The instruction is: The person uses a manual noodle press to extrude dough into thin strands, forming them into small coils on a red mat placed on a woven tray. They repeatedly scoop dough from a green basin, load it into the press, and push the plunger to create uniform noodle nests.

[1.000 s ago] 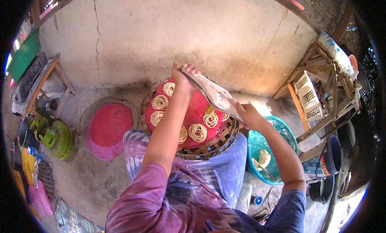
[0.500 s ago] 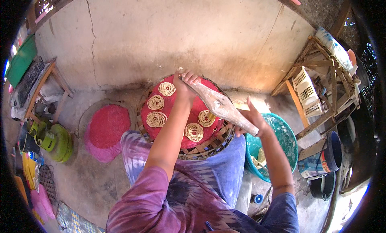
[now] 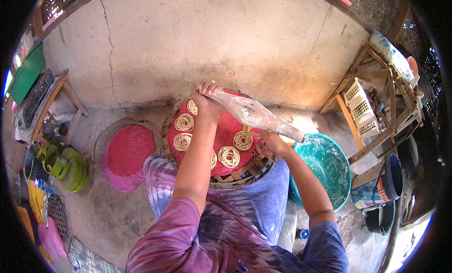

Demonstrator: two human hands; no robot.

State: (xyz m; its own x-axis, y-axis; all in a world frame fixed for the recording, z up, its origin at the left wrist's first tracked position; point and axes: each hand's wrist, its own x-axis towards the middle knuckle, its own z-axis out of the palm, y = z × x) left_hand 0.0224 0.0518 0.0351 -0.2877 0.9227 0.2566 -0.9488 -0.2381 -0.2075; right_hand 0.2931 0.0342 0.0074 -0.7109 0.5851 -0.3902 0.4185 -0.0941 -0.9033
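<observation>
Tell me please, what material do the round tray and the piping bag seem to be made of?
The round tray looks like woven bamboo or cane: flat tan strips cross at its rim. The piping bag seems thin clear plastic, glossy and crinkled, whitish inside.

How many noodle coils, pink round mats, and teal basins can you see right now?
Pale yellow spiral noodle coils: 6 showing, one partly hidden by the forearm
Pink round mesh mats: 2, counting the mat under the coils
Teal plastic basin: 1
Total: 9
</observation>
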